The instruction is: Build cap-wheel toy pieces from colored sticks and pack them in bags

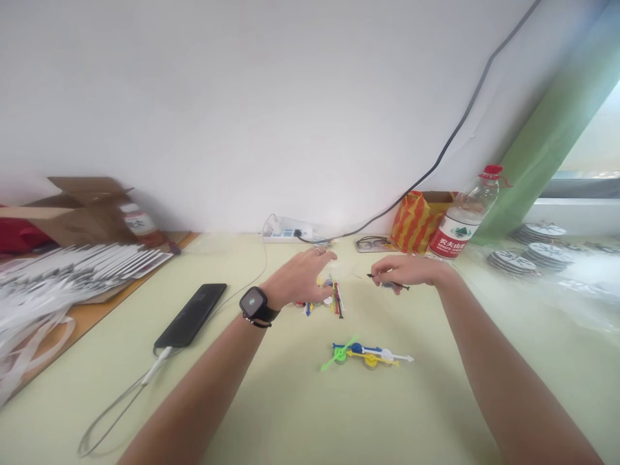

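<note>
My left hand point(301, 276), with a black watch on the wrist, reaches over a small heap of coloured plastic arrow pieces point(332, 298) on the pale table; its fingers curl down at the heap, and what they hold, if anything, is hidden. My right hand point(404, 270) is closed in a pinch on a thin black arrow piece point(387, 281) just right of that heap. Nearer to me lies a second cluster of green, blue, yellow and white arrow pieces point(364, 354), untouched.
A black phone point(192, 314) on a charging cable lies at left, beside stacked white sheets point(72, 265) and a cardboard box point(82, 210). A power strip point(289, 230), glasses point(372, 243), a striped bag point(416, 221) and a water bottle point(464, 216) line the wall. Round discs point(526, 248) sit right.
</note>
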A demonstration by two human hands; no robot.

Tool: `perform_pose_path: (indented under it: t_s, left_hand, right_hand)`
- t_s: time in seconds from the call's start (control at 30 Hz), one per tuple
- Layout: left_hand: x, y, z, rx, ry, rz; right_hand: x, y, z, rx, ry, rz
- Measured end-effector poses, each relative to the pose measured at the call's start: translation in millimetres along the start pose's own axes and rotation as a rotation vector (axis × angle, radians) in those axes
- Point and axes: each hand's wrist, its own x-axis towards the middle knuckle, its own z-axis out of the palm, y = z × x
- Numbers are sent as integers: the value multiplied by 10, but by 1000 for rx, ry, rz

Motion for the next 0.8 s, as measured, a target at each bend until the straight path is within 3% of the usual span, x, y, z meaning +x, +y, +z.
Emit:
perform_pose_path:
  t_s: [0.1, 0.2, 0.53, 0.8]
  left_hand:
    - [3, 1, 24, -24, -2, -2]
    - [6, 10, 40, -26, -8, 7]
    - [24, 120, 77, -9, -38, 46]
    - [37, 132, 86, -132, -76, 35]
  right_hand:
    - [-47, 21, -66, -38, 160, -78]
    - [-23, 37, -90, -67, 221, -144]
    - [85, -71, 12, -85, 143, -245]
    - [134, -162, 122, -4, 219, -269]
